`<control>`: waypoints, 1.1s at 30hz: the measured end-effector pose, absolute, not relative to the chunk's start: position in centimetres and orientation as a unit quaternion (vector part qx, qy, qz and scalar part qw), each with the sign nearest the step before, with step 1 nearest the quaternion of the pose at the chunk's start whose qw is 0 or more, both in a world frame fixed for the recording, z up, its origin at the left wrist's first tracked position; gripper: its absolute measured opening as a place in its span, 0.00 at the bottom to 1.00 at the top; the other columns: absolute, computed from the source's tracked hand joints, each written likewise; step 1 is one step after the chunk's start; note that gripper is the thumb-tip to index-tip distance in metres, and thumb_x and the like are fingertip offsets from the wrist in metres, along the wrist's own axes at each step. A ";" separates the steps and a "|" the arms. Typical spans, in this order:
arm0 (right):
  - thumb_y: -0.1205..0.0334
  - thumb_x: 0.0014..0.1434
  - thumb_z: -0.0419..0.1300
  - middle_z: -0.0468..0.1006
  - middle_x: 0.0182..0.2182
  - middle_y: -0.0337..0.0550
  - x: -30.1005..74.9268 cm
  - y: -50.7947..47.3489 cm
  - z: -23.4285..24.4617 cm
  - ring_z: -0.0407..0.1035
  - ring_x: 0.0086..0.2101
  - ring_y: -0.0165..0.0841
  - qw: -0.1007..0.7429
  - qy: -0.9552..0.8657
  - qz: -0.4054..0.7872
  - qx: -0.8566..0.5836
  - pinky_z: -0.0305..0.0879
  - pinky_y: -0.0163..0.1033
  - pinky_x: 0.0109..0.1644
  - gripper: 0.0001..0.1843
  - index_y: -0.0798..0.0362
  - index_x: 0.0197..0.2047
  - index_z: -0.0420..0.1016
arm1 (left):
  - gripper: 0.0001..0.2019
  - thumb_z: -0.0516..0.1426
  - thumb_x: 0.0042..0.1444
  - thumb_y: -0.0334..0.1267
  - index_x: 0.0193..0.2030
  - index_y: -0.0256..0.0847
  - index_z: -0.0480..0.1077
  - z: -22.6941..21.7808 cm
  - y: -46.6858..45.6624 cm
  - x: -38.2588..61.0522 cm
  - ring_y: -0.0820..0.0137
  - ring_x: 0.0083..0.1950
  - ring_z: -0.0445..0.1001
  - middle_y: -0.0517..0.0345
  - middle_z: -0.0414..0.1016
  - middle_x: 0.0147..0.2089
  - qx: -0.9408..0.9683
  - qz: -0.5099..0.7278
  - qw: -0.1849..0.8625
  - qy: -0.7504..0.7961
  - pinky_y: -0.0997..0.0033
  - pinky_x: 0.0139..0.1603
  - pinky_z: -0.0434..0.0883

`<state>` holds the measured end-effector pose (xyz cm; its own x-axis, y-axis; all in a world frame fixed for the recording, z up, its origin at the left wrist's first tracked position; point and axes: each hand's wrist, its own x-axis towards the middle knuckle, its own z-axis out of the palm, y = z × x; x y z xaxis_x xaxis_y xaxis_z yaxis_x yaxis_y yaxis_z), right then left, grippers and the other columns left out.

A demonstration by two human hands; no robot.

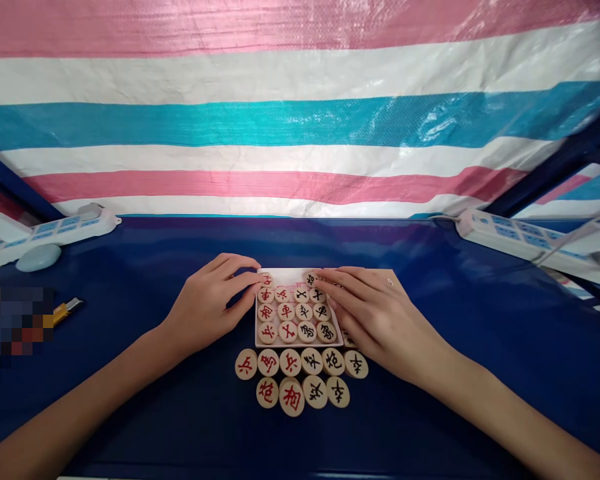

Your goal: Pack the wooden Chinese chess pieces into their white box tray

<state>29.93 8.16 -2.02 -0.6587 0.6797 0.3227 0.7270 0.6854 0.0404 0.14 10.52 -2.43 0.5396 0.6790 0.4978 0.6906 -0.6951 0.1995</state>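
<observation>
A white box holds rows of round wooden Chinese chess pieces, red characters on the left and black on the right. At its far left corner, my left hand has thumb and fingertips closed on a red Chinese chess piece. My right hand reaches over the box's right side, its fingertips on a black Chinese chess piece in the far row. The right thumb is near the right wall. Two rows of loose pieces lie in front of the box, including a red one and a black one.
The dark blue table bears a yellow box cutter and a light blue oval object at left. White power strips stand at the left and right. A striped plastic sheet hangs behind. A beige flat thing lies partly under my right hand.
</observation>
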 end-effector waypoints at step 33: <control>0.60 0.72 0.47 0.69 0.63 0.46 30.1 8.2 -1.7 0.62 0.62 0.43 0.122 -0.914 -0.110 -0.371 0.64 0.54 0.64 0.23 0.56 0.66 0.65 | 0.14 0.54 0.66 0.33 0.56 0.45 0.73 -3.6 10.9 0.3 0.65 0.57 0.71 0.55 0.73 0.57 -0.885 -0.268 0.025 -0.381 0.62 0.58 0.70</control>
<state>30.11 8.16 -1.74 -0.6955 0.6508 0.3045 0.7044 0.7011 0.1105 0.31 10.94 -3.55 0.5661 0.6603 0.4935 0.6869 -0.7088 0.1606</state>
